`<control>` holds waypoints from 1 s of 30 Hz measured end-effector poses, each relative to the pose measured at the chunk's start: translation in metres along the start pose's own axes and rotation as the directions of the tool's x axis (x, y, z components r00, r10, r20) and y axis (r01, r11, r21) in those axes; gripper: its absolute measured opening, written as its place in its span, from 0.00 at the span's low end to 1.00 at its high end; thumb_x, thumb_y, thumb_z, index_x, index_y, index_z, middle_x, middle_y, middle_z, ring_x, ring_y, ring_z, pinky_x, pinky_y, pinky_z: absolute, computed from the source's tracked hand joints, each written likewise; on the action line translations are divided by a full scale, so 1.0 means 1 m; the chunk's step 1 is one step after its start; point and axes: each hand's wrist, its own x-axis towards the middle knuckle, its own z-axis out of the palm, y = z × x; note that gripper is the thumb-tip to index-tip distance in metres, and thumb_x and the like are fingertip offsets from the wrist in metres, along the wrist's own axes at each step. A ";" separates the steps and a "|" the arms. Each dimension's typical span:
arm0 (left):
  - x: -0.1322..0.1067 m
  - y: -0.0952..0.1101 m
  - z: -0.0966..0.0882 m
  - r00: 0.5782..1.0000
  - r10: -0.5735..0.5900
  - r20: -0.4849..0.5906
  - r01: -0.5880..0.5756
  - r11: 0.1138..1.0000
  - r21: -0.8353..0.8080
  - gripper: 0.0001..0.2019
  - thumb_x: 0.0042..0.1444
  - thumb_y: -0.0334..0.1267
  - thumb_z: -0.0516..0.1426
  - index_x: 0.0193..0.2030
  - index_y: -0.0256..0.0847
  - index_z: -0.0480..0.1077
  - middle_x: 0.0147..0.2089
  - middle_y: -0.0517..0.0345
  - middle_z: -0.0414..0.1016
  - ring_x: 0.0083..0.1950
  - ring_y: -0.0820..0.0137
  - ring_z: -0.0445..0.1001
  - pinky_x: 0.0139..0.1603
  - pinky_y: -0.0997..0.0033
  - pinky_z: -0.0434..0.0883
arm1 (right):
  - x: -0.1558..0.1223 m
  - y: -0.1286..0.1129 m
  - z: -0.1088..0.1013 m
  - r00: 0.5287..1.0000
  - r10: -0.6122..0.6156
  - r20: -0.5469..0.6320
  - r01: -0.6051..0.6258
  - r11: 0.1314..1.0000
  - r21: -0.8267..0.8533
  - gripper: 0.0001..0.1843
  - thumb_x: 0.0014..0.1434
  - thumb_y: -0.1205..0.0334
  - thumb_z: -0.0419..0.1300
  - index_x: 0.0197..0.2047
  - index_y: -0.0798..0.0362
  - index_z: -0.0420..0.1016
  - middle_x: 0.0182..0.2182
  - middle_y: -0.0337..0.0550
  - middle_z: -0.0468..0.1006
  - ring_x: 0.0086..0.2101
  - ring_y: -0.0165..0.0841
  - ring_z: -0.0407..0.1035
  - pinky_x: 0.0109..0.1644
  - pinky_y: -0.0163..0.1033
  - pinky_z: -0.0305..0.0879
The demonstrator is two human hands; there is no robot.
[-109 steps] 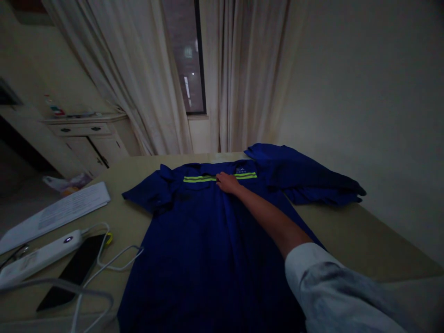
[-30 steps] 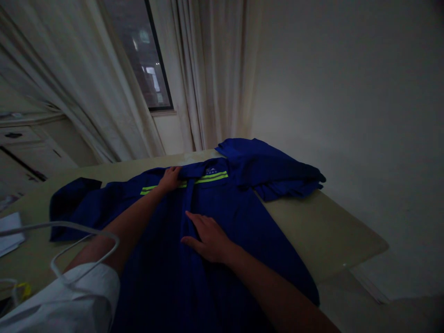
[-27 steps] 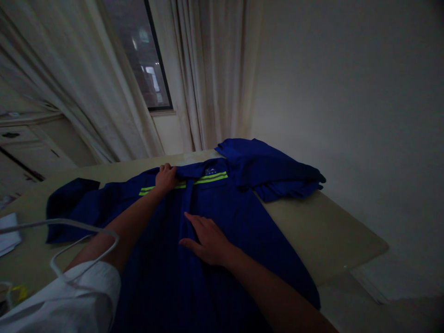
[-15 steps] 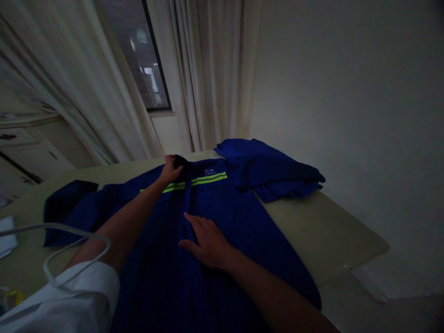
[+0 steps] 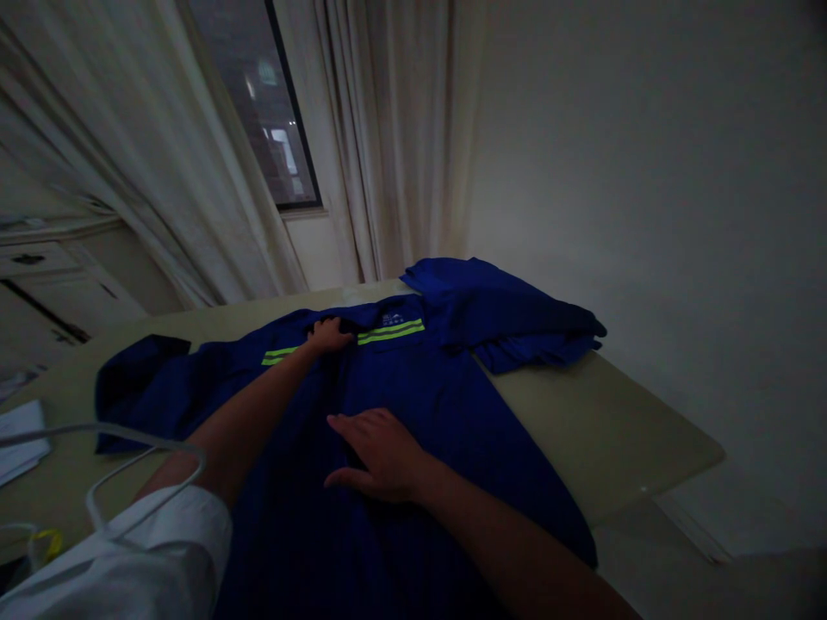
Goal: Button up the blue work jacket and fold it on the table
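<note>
A dark blue work jacket [image 5: 426,405] lies spread on the table, with a yellow-green and grey stripe across its chest and small white print above the stripe on the right. My left hand [image 5: 331,334] rests on it near the collar, between the two stripe sections, fingers spread and pointing away. Closer to me, my right hand [image 5: 380,455] is over the middle of the jacket front, its fingers stretched out and thumb apart, with nothing held. A bulky blue fabric heap [image 5: 504,306] adjoins the jacket's right shoulder. One sleeve [image 5: 146,387] lies bent at the left.
The pale table [image 5: 620,430] has a rounded corner at the right. White papers [image 5: 22,435] lie on its left side. A white cable [image 5: 109,428] loops in front of my left arm. Curtains [image 5: 401,129], a window and a cabinet [image 5: 45,275] stand behind.
My left hand has let go of the dark collar edge and come down flat slightly nearer and to the right. My right hand has shifted slightly left, still open. The jacket's front opening looks flatter.
</note>
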 end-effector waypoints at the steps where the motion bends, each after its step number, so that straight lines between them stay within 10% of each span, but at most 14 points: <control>1: 0.001 -0.001 -0.001 1.000 0.009 -0.002 -0.009 1.000 0.006 0.27 0.56 0.47 0.60 0.60 0.37 0.73 0.63 0.34 0.76 0.66 0.40 0.70 0.66 0.43 0.66 | 0.000 0.000 0.000 1.000 -0.005 0.005 0.005 1.000 -0.005 0.47 0.67 0.28 0.54 0.76 0.52 0.58 0.68 0.54 0.71 0.63 0.47 0.68 0.69 0.52 0.58; 13: -0.021 -0.014 0.003 0.983 0.179 0.023 -0.181 0.981 0.074 0.21 0.70 0.45 0.48 0.59 0.41 0.75 0.61 0.43 0.78 0.62 0.54 0.76 0.64 0.58 0.70 | -0.002 0.000 0.012 0.997 -0.020 0.076 0.027 0.995 -0.093 0.46 0.68 0.29 0.53 0.76 0.53 0.59 0.69 0.54 0.69 0.66 0.47 0.64 0.71 0.53 0.55; 26: -0.057 0.001 -0.006 0.966 0.257 0.028 -0.256 0.934 0.248 0.25 0.73 0.45 0.43 0.69 0.44 0.70 0.76 0.45 0.63 0.75 0.48 0.61 0.69 0.44 0.65 | 0.001 0.006 0.007 0.997 -0.011 0.080 0.013 1.000 -0.026 0.37 0.73 0.38 0.54 0.75 0.54 0.60 0.69 0.53 0.69 0.65 0.43 0.65 0.70 0.50 0.58; 30: -0.074 0.021 -0.013 0.971 0.234 0.041 -0.237 0.940 0.246 0.22 0.71 0.36 0.45 0.63 0.40 0.74 0.69 0.42 0.72 0.68 0.51 0.71 0.64 0.51 0.70 | 0.001 0.011 0.009 1.000 0.000 -0.016 0.000 0.999 0.048 0.27 0.77 0.50 0.51 0.71 0.55 0.63 0.65 0.54 0.73 0.62 0.40 0.68 0.67 0.48 0.61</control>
